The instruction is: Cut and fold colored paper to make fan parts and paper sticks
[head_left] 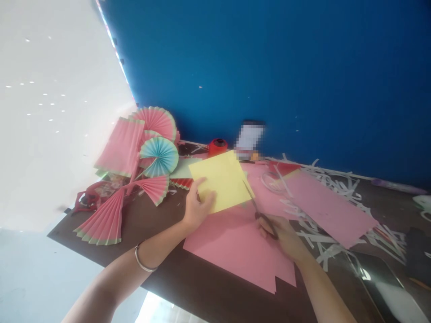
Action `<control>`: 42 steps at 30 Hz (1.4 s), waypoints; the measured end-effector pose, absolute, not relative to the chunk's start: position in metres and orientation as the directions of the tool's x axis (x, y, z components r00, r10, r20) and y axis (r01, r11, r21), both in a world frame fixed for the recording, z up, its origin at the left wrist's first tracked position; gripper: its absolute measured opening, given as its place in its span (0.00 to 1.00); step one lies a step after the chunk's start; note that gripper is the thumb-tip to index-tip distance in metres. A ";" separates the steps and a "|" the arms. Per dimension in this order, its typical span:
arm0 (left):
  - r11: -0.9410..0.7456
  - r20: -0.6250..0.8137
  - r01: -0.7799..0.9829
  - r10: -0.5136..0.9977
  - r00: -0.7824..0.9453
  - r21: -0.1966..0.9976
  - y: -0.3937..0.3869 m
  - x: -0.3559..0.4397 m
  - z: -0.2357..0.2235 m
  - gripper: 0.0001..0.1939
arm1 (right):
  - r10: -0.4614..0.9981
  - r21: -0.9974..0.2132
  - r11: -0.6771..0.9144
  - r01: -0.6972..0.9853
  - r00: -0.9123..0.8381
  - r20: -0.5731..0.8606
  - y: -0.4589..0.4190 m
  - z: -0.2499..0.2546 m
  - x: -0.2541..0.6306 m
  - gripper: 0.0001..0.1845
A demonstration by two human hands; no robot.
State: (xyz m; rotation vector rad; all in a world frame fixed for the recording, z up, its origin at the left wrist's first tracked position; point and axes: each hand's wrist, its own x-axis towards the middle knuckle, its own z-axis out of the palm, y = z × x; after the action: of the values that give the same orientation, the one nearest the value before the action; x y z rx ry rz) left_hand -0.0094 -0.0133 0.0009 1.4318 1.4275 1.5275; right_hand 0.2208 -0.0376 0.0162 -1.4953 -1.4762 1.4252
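Note:
My left hand (198,202) grips the lower left edge of a yellow sheet of paper (224,179), thumb on top. In my right hand (279,235) is a pair of scissors (268,223), with fingers around the handles. The scissor blades lie at the right edge of the yellow sheet. Beneath both hands, large pink paper sheets (232,251) rest on the dark table, one with a notched lower right corner.
Pleated pink paper fans (104,220) and a blue-green one (159,157) are grouped at the left. White paper strips (340,188) lie scattered at the right around another pink sheet (333,208). A red object (217,147) stands near the blue wall (269,58).

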 end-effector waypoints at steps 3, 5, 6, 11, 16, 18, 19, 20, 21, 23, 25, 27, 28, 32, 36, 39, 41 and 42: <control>-0.245 0.300 0.237 0.923 -0.239 0.940 -0.013 -0.010 0.000 0.19 | 0.939 -0.924 -0.222 0.311 -0.188 -0.289 -0.038 0.015 0.221 0.24; -0.245 0.302 0.241 0.923 -0.239 0.939 -0.013 -0.010 0.000 0.19 | 0.942 -0.926 -0.209 0.313 -0.191 -0.277 -0.038 0.015 0.221 0.24; -0.245 0.303 0.245 0.923 -0.238 0.938 -0.013 -0.010 0.000 0.19 | 0.944 -0.928 -0.200 0.314 -0.193 -0.269 -0.038 0.015 0.221 0.24; -0.237 0.299 0.256 0.924 -0.239 0.937 -0.013 -0.010 0.000 0.19 | 0.942 -0.928 -0.201 0.315 -0.199 -0.271 -0.038 0.017 0.220 0.24; -0.233 0.293 0.245 0.925 -0.244 0.941 -0.013 -0.009 0.001 0.19 | 0.936 -0.929 -0.214 0.302 -0.209 -0.284 -0.037 0.015 0.221 0.24; -0.236 0.295 0.241 0.923 -0.246 0.941 -0.013 -0.009 0.001 0.19 | 0.934 -0.926 -0.222 0.304 -0.207 -0.291 -0.037 0.015 0.221 0.24; -0.237 0.296 0.241 0.923 -0.247 0.941 -0.013 -0.009 0.001 0.19 | 0.934 -0.926 -0.220 0.305 -0.207 -0.290 -0.037 0.014 0.222 0.24; -0.239 0.297 0.242 0.922 -0.247 0.941 -0.013 -0.009 0.001 0.19 | 0.936 -0.927 -0.216 0.306 -0.207 -0.286 -0.037 0.014 0.222 0.24; -0.239 0.298 0.243 0.922 -0.246 0.940 -0.013 -0.009 0.001 0.20 | 0.936 -0.928 -0.213 0.306 -0.208 -0.284 -0.037 0.014 0.221 0.23; -0.237 0.296 0.245 0.923 -0.245 0.940 -0.013 -0.010 0.001 0.20 | 0.936 -0.929 -0.212 0.305 -0.209 -0.282 -0.038 0.015 0.221 0.23; -0.230 0.291 0.247 0.925 -0.246 0.941 -0.013 -0.010 0.001 0.20 | 0.941 -0.931 -0.207 0.299 -0.200 -0.274 -0.038 0.015 0.221 0.22; -0.225 0.286 0.248 0.925 -0.249 0.942 -0.013 -0.010 0.001 0.19 | 0.945 -0.935 -0.203 0.292 -0.193 -0.266 -0.038 0.014 0.222 0.21; -0.224 0.286 0.249 0.925 -0.250 0.942 -0.013 -0.010 0.001 0.19 | 0.946 -0.936 -0.201 0.289 -0.191 -0.262 -0.038 0.014 0.222 0.20; -0.221 0.286 0.252 0.922 -0.261 0.942 -0.013 -0.009 0.001 0.19 | 0.946 -0.935 -0.202 0.290 -0.189 -0.263 -0.038 0.013 0.223 0.20; -0.222 0.290 0.259 0.919 -0.266 0.940 -0.013 -0.009 0.000 0.19 | 0.945 -0.926 -0.207 0.317 -0.179 -0.272 -0.039 0.015 0.224 0.22; -0.220 0.293 0.272 0.919 -0.263 0.937 -0.013 -0.010 0.000 0.19 | 0.948 -0.922 -0.183 0.340 -0.188 -0.257 -0.039 0.017 0.223 0.24; -0.218 0.291 0.273 0.920 -0.261 0.937 -0.013 -0.010 -0.001 0.20 | 0.948 -0.923 -0.171 0.346 -0.196 -0.249 -0.038 0.017 0.223 0.24; -0.216 0.288 0.271 0.922 -0.260 0.938 -0.013 -0.010 -0.001 0.20 | 0.948 -0.921 -0.170 0.350 -0.198 -0.249 -0.038 0.017 0.223 0.24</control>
State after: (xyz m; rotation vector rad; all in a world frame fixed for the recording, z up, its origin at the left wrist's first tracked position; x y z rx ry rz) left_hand -0.0099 -0.0125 -0.0007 1.4321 1.4860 1.5130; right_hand 0.2233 -0.0381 0.0174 -1.5037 -1.5365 1.3796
